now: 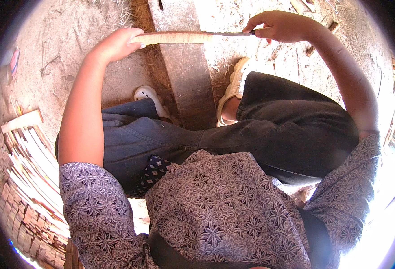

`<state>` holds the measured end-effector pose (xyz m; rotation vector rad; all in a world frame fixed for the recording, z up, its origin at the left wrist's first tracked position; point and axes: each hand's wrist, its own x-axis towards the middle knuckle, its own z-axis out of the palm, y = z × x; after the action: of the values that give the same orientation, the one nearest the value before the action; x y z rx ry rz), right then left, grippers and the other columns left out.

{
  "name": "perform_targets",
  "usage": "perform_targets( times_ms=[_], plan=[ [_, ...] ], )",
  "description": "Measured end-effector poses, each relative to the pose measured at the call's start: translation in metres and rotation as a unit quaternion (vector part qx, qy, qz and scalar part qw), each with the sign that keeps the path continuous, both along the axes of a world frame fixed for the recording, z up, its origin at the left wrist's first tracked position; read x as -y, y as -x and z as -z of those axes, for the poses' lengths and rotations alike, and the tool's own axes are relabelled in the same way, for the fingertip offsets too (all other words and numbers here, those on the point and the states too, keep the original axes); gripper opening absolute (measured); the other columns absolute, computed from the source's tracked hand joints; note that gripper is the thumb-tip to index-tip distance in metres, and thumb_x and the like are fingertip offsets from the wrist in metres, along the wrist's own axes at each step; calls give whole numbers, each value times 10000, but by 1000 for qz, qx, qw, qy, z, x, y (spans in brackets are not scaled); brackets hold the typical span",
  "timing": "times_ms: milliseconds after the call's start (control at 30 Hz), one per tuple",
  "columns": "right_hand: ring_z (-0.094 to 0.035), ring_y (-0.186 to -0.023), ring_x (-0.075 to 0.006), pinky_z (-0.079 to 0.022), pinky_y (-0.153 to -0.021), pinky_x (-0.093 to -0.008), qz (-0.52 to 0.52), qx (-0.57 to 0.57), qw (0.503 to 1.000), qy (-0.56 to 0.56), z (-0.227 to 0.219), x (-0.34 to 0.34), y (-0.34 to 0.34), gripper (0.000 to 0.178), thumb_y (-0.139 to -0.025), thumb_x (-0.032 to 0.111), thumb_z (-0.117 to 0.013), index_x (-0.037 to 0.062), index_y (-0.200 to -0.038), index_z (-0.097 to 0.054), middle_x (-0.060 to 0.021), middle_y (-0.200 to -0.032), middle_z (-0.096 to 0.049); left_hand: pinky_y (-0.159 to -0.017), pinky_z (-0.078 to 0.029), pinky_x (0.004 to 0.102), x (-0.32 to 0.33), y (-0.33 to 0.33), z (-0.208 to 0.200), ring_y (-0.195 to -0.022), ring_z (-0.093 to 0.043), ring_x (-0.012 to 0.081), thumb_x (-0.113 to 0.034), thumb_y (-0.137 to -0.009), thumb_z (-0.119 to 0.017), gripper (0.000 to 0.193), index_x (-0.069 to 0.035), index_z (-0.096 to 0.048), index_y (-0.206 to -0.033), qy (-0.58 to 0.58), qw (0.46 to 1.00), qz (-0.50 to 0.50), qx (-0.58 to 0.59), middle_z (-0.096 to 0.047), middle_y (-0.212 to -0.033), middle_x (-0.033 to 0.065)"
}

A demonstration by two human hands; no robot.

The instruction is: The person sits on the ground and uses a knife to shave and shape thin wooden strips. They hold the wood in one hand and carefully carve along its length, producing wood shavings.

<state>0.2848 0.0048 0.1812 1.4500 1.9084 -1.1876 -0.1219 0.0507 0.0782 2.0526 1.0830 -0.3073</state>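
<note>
- the pale strip (175,38), apparently wood, spans the air above the broad plank (184,71), between the hands.
- the left hand (120,44) closes around its left end; the right hand (282,28) pinches the dark end of a thin blade (229,34) that seems to meet the strip's right end.
- it looks light, fairly stiff, perhaps springy, likely splintery along the edges.
- best hold: the left end, fingers clear of the blade.

At eleven o'clock, the left hand (118,43) hides one end of the wooden strip (175,37); at one, the right hand (278,28) covers part of the thin dark tool (229,34) (its tip is too small to tell). At eight, the slat pile (36,154) is cut off.
</note>
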Motion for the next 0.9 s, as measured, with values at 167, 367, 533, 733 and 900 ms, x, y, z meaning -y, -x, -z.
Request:
perform_targets(
  times_ms=[167, 367, 533, 733, 900],
  plan=[
    [-671, -803, -177, -560, -766, -368, -3, -29, 1000, 2, 6, -6, -5, 318, -1043, 180, -552, 84, -1327, -657, -128, -1037, -704, -872, -531, 400, -9, 5, 9, -971, -689, 278, -199, -974, -676, 317, -47, -638, -1250, 39, 999, 23, -12, -715, -1040, 153],
    [-640, -1111, -292, -512, -974, -437, -85, 64, 994, 23, -45, -21, 29, 358, -1036, 214, -545, 114, -1370, -632, -144, -1243, -681, -801, -517, 381, -7, 5, 11, -875, -649, 227, -178, -963, -677, 248, -30, -642, -1159, 42, 999, 19, -1, -671, -918, 118],
    [-604, -1258, -317, -467, -1088, -468, -107, 104, 988, 46, -51, -24, 38, 377, -1068, 253, -501, 137, -1409, -611, -143, -1349, -657, -906, -532, 409, -12, 1, 7, -1021, -694, 279, -199, -980, -668, 346, -55, -629, -1291, 60, 997, 38, -43, -725, -1097, 157],
    [-605, -1260, -301, -455, -1114, -469, -92, 101, 989, 57, -55, -23, 41, 372, -1083, 260, -483, 148, -1413, -613, -124, -1362, -658, -861, -527, 394, -12, 0, 4, -955, -677, 256, -184, -968, -677, 317, -33, -633, -1243, 57, 997, 46, -13, -706, -1018, 149],
    [-607, -1253, -305, -461, -1106, -466, -91, 91, 990, 58, -51, -28, 34, 375, -1081, 261, -491, 147, -1417, -612, -127, -1368, -655, -804, -512, 374, -8, 6, 13, -875, -640, 222, -180, -959, -689, 278, -9, -641, -1172, 30, 998, 33, 34, -670, -918, 125]
  ],
)
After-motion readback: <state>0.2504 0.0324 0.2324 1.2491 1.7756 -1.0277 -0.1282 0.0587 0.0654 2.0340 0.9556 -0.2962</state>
